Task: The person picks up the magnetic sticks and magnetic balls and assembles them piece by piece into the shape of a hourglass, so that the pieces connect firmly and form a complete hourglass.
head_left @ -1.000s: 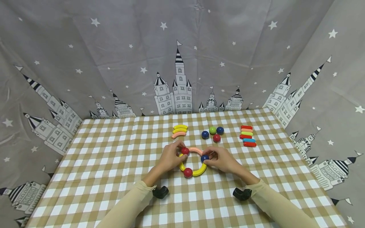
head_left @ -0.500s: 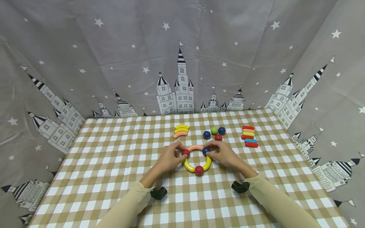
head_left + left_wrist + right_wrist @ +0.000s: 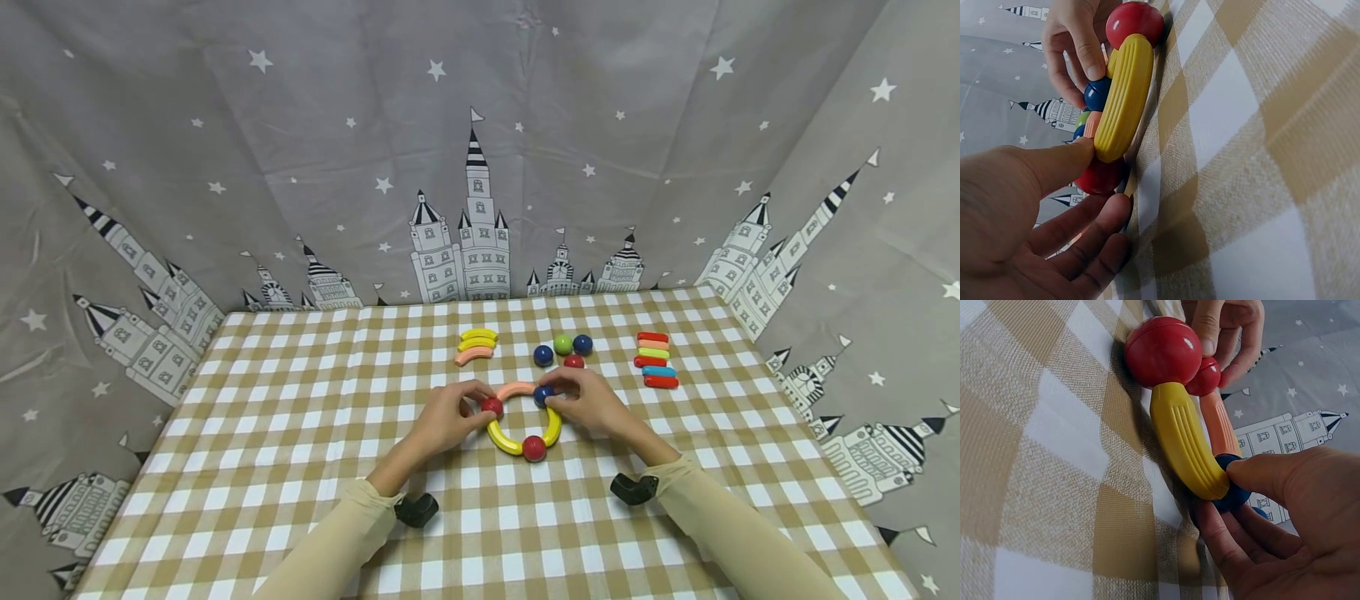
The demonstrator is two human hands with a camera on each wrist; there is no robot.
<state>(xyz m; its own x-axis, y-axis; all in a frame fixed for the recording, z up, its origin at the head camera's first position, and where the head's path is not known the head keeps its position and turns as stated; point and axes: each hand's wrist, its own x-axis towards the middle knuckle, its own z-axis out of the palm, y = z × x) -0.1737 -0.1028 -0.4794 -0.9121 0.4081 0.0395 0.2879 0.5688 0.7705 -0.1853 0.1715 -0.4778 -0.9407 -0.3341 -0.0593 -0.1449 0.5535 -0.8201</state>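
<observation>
A ring of curved bars and balls lies on the checked tablecloth between my hands. Two yellow curved bars meet at a red ball on the near side; an orange curved bar forms the far side. My left hand pinches the red ball at the ring's left between thumb and fingers. On the right, the blue ball is pinched by my right hand. In the right wrist view the thumb presses this blue ball at the end of a yellow bar.
Behind the ring lie two yellow bars and an orange one. Blue balls, a green ball and a red ball sit just beyond my right hand. A column of short coloured bars lies further right. A grey curtain hangs behind the table.
The ring has turned and straightened: its near red ball has shifted right, and the blue ball has moved slightly away from me. Both hands keep their pinch.
</observation>
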